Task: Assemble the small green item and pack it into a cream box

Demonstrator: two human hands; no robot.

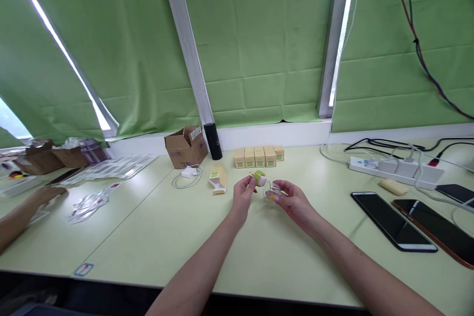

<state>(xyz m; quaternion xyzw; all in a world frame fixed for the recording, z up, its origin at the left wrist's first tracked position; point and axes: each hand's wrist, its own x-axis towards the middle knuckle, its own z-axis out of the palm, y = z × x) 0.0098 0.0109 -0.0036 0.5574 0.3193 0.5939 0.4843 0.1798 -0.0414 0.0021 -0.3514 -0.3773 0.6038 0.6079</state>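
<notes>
Above the middle of the pale table, my left hand [243,192] is closed on a small green-and-white item [259,178] whose kind I cannot make out. Close beside it on the right, my right hand [292,198] pinches a small clear plastic holder [272,190] with a bit of yellow near the fingertips. The two things are almost touching. An opened small kraft box [217,179] with a green label lies left of my left hand. Behind both hands, several closed kraft boxes [255,157] stand in a row.
At the back stand a cardboard box [186,148] and a black cylinder [213,141], with a white charger and cable [188,173] in front. Two phones [392,219] [440,227] and a power strip [396,170] lie right. Another person's arm [25,210] reaches in left, near plastic packets [90,202].
</notes>
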